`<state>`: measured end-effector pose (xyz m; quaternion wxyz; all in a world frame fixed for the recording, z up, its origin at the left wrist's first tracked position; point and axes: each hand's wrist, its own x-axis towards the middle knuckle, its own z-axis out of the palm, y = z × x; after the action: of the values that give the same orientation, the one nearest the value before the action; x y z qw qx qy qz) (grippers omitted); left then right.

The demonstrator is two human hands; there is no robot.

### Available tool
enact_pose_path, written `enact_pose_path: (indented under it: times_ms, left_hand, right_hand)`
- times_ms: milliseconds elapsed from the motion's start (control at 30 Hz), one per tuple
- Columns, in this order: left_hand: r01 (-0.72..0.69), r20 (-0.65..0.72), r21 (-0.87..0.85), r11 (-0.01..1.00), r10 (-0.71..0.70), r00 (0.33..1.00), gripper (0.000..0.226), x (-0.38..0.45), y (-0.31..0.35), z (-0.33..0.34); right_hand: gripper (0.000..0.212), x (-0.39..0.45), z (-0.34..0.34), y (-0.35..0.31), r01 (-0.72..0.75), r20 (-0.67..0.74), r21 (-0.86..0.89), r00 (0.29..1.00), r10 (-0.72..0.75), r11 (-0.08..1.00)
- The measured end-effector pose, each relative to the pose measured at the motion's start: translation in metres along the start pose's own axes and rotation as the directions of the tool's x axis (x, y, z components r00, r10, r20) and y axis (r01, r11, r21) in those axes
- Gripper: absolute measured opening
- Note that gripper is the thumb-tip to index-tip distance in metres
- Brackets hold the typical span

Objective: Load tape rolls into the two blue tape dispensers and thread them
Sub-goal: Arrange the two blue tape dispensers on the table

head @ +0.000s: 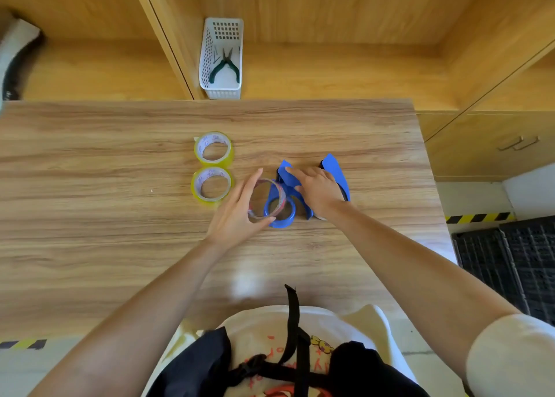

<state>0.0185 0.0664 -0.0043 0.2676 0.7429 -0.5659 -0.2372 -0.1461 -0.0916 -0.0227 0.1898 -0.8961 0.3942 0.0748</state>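
Note:
Two yellow tape rolls lie flat on the wooden table, a far roll (213, 148) and a near roll (212, 186), side by side to the left of my hands. My left hand (237, 213) grips a thin, nearly used-up tape ring (265, 198) next to the round hub of the nearer blue dispenser (280, 212). My right hand (318, 189) presses down on that dispenser's body, fingers spread over its blue flap. The second blue dispenser (335, 168) stands just right of it, partly hidden by my right hand.
A white plastic basket (221, 90) holding green-handled pliers sits on the shelf behind the table's far edge. The table's right edge (432, 171) runs close to the dispensers, with cabinets and black crates on the floor beyond.

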Motion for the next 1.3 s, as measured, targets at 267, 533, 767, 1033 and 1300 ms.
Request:
enact_pose_path:
  times_ms: [267,533,767,1033,1300]
  left_hand:
    - [0.109,0.079,0.131,0.985,-0.120,0.990,0.095,-0.053,-0.043,0.004]
    - [0.213,0.159,0.175,0.961,-0.241,0.957,0.092,-0.091,-0.062,0.010]
    - [0.260,0.171,0.187,0.947,-0.292,0.941,0.102,-0.089,-0.062,0.008]
    - [0.005,0.155,0.296,0.955,-0.053,0.987,0.101,-0.061,-0.033,0.013]
    - [-0.166,0.123,0.306,0.937,0.134,0.983,0.083,0.019,0.032,0.035]
  right_hand:
    - [0.044,-0.010,0.003,-0.028,0.057,-0.060,0.013,0.997,-0.056,0.998]
    - [0.038,-0.021,0.002,-0.040,0.086,0.012,0.031,0.996,-0.086,0.996]
    - [0.038,-0.021,0.001,-0.034,0.078,-0.009,0.028,0.997,-0.078,0.997]
    - [0.074,-0.019,-0.010,-0.015,0.039,-0.050,0.027,0.998,-0.037,0.999]
    - [0.077,-0.017,-0.032,0.035,-0.083,-0.136,0.071,0.986,0.092,0.994]
